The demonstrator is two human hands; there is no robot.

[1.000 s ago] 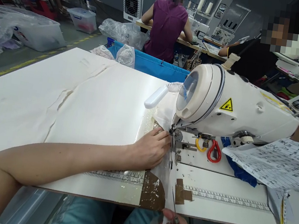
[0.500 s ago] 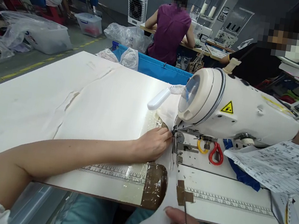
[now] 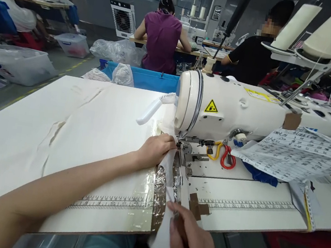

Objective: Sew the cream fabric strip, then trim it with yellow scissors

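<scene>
A strip of white fabric (image 3: 163, 238) runs from below the table's front edge up to the needle area of a white sewing machine (image 3: 217, 104). Close beside the presser foot, my left hand (image 3: 157, 149) is closed with its fingertips on the fabric. Lower down, my right hand (image 3: 193, 243) is closed, its index fingertip and thumb at the strip. A slim awl (image 3: 181, 226) lies in that hand; its handle shows between the fingers and its tip is hidden. Behind the needle, a pale, rounded fabric end (image 3: 149, 111) rests on the table.
Red-handled scissors (image 3: 228, 157) and a yellow loop (image 3: 215, 151) lie under the machine arm. Printed sheets (image 3: 299, 153) hang over the right side. A blue bin (image 3: 156, 80) stands behind the white table (image 3: 99, 131). Two people sit beyond, and another sits far left.
My right hand has moved up from below the table edge to the strip, and the awl's point no longer shows. My left hand stays by the needle. The camera view has swung right.
</scene>
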